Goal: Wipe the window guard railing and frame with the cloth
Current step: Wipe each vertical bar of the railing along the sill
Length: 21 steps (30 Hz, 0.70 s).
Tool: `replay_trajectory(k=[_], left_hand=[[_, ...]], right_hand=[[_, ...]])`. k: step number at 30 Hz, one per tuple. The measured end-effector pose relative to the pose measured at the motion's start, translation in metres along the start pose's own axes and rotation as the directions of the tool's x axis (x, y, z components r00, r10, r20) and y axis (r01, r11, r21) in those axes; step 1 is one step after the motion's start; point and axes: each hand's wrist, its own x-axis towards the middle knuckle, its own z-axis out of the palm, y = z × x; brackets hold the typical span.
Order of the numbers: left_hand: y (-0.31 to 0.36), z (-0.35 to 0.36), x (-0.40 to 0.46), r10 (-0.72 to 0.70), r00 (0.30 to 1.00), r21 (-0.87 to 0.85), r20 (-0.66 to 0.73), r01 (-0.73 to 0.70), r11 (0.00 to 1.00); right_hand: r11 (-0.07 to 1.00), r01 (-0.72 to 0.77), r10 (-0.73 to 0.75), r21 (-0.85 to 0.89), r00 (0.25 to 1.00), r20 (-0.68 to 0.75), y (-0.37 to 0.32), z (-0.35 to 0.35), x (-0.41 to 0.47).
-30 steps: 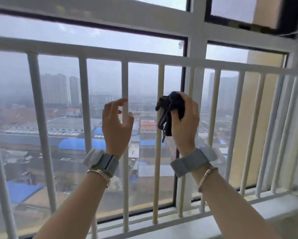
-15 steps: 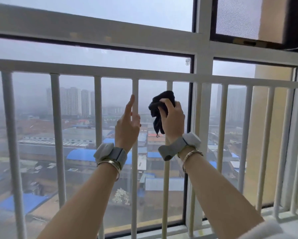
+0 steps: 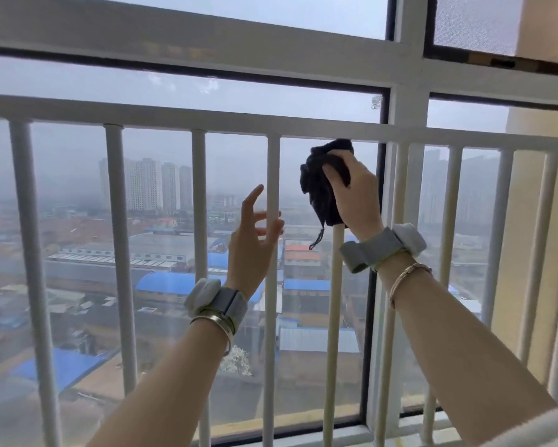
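The right hand (image 3: 355,191) grips a bunched dark cloth (image 3: 323,185), fingers curled over it, and holds it around the upper end of one upright bar (image 3: 332,317) of the white window guard railing (image 3: 206,119). The top of the cloth sits just under the railing's horizontal top rail, and a loose thread hangs from its lower edge beside the bar. The left hand (image 3: 255,240) is raised in front of the neighbouring bar (image 3: 271,317) to the left, fingers spread and mostly straight, holding nothing; the fingertips lie across that bar, though whether they touch it cannot be told. Each wrist carries a grey strap with a white pad, and a thin bracelet sits just below each strap. Behind the railing stands the window frame (image 3: 410,101), white with dark seals, its thick upright post just right of the cloth. Through the glass (image 3: 77,221) a hazy town shows, with tall blocks far off and low buildings with blue roofs below. A pale yellow wall (image 3: 542,221) shows at the right, outside the glass.
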Motion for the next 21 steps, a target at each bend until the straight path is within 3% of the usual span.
replay_trajectory(k=[6, 10, 14, 21], left_hand=[[-0.013, -0.005, -0.024, -0.037, 0.999, -0.028, 0.014, 0.038, 0.999], [-0.018, -0.005, -0.042, -0.093, 0.995, -0.016, 0.039, 0.094, 0.995], [-0.02, -0.001, -0.062, -0.181, 0.981, 0.01, 0.071, 0.181, 0.983], [-0.025, 0.007, -0.078, -0.222, 0.972, 0.008, 0.08, 0.222, 0.975]], right_hand=[[0.99, -0.052, 0.046, 0.133, 0.997, 0.054, 0.02, 0.001, -0.082], [0.991, -0.091, 0.071, 0.096, 0.98, 0.186, 0.032, -0.009, -0.151], [0.999, -0.046, 0.038, 0.017, 0.942, 0.333, 0.031, -0.025, -0.154], [0.999, 0.027, -0.029, 0.018, 0.988, 0.152, 0.021, -0.019, -0.099]])
